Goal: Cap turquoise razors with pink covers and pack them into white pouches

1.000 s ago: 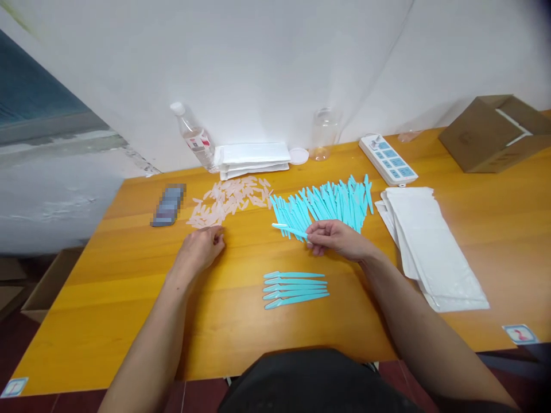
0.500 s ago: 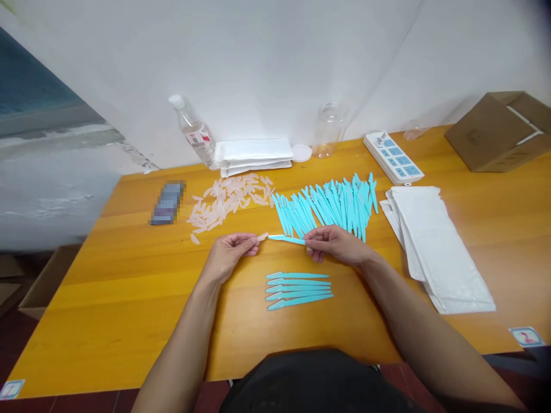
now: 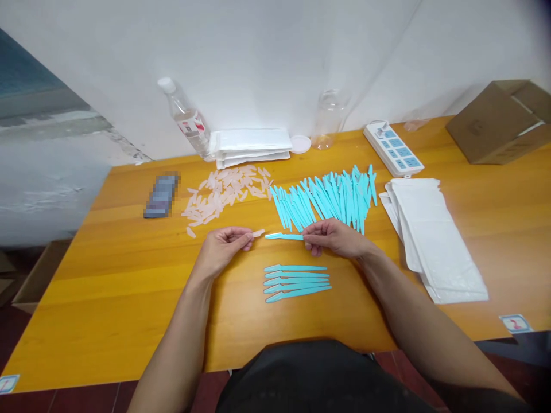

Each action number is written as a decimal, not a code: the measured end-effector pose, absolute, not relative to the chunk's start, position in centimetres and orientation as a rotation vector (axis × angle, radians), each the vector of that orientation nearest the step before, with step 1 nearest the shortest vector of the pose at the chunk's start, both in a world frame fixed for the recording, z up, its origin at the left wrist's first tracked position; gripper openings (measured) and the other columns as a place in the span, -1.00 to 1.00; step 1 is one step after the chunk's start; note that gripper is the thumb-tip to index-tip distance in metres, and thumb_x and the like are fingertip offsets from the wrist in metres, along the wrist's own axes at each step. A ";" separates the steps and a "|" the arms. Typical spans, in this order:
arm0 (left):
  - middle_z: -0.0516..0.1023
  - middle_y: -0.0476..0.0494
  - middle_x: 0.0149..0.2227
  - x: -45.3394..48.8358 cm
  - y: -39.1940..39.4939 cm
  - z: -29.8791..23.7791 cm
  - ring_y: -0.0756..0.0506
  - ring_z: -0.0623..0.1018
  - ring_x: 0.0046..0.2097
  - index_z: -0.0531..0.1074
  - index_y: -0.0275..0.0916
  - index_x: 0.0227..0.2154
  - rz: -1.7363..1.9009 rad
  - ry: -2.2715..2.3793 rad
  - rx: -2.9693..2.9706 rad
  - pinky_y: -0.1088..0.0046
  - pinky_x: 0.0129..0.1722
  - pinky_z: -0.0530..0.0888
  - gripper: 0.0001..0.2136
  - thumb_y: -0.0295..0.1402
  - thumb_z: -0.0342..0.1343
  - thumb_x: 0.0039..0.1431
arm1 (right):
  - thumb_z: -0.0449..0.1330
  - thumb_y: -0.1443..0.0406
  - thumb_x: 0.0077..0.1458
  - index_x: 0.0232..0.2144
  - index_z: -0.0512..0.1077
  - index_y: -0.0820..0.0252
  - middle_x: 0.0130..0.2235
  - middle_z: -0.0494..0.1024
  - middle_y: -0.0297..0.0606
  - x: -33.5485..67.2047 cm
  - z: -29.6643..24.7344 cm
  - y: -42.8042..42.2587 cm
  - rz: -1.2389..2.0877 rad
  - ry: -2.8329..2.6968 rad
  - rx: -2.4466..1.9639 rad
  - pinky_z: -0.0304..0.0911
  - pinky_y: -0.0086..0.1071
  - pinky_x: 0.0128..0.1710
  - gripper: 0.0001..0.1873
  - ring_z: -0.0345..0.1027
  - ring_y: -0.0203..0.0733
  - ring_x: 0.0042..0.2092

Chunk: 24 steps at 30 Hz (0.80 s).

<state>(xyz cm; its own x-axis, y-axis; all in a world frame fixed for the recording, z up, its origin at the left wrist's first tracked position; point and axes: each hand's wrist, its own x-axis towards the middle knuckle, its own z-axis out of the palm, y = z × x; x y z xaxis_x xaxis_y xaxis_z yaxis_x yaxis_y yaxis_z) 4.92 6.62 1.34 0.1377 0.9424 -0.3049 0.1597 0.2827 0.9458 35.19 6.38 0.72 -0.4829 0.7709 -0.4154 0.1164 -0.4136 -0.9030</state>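
Note:
My right hand (image 3: 333, 236) pinches a turquoise plastic razor (image 3: 284, 236) by its handle, blade end pointing left. My left hand (image 3: 224, 248) pinches a small pale pink cap (image 3: 258, 233), its tip a short gap from the razor's blade end. Behind my hands lies a fanned heap of turquoise razors (image 3: 327, 198). A scatter of pink caps (image 3: 224, 192) lies to the left of that heap. Several razors (image 3: 296, 283) lie side by side in a neat row on the wooden table (image 3: 107, 298), just in front of my hands.
A stack of white bags (image 3: 434, 238) lies at the right. At the back stand a water bottle (image 3: 185, 117), a flat white pile (image 3: 252, 146), a clear jar (image 3: 329, 117), a power strip (image 3: 394, 149) and a cardboard box (image 3: 499, 120). A dark phone (image 3: 161, 195) lies left.
My left hand left the pink caps with one cap and came to the middle. My right hand brought the razor down from the heap until cap and blade end nearly meet.

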 end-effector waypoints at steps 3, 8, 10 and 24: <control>0.64 -0.16 -0.41 5.0 6.4 1.2 -0.02 0.55 -0.41 0.62 -0.34 -0.31 0.755 1.304 1.187 0.45 -0.31 0.49 -0.62 -0.09 0.42 -0.06 | 0.37 0.00 0.00 -0.32 0.51 0.25 -0.42 0.60 -0.33 35.2 0.7 6.4 1.944 -1.354 -1.258 0.39 -0.36 -0.36 -0.58 0.45 -0.31 -0.46; 0.66 -0.17 -0.38 6.2 5.9 0.9 -0.01 0.57 -0.38 0.62 -0.33 -0.29 0.682 1.258 1.245 0.49 -0.32 0.48 -0.63 -0.09 0.40 -0.01 | 0.38 -0.01 -0.02 -0.35 0.51 0.23 -0.42 0.60 -0.33 35.1 0.5 6.5 1.954 -1.370 -1.240 0.39 -0.35 -0.35 -0.58 0.46 -0.30 -0.46; 0.66 -0.17 -0.37 5.9 6.0 1.0 -0.01 0.57 -0.38 0.62 -0.32 -0.28 0.693 1.263 1.242 0.49 -0.31 0.49 -0.63 -0.10 0.40 -0.01 | 0.37 -0.02 -0.01 -0.35 0.51 0.23 -0.42 0.60 -0.32 35.2 0.5 6.5 1.958 -1.371 -1.231 0.39 -0.36 -0.35 -0.58 0.46 -0.30 -0.45; 0.65 -0.14 -0.37 7.4 5.4 0.6 -0.01 0.54 -0.40 0.61 -0.30 -0.25 0.541 1.215 1.441 0.50 -0.40 0.42 -0.68 -0.11 0.29 0.12 | 0.30 0.03 0.05 -0.34 0.60 0.20 -0.43 0.59 -0.31 35.4 0.7 6.1 1.699 -1.685 -1.369 0.29 -0.38 -0.36 -0.66 0.43 -0.25 -0.40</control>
<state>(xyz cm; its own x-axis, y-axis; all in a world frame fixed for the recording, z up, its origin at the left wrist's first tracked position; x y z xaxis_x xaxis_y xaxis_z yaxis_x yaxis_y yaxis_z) 7.39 5.35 0.62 0.3651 0.8836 -0.2932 0.3738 0.1494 0.9154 35.36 6.06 0.72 -0.4516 0.8163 -0.3603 0.3540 -0.2068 -0.9121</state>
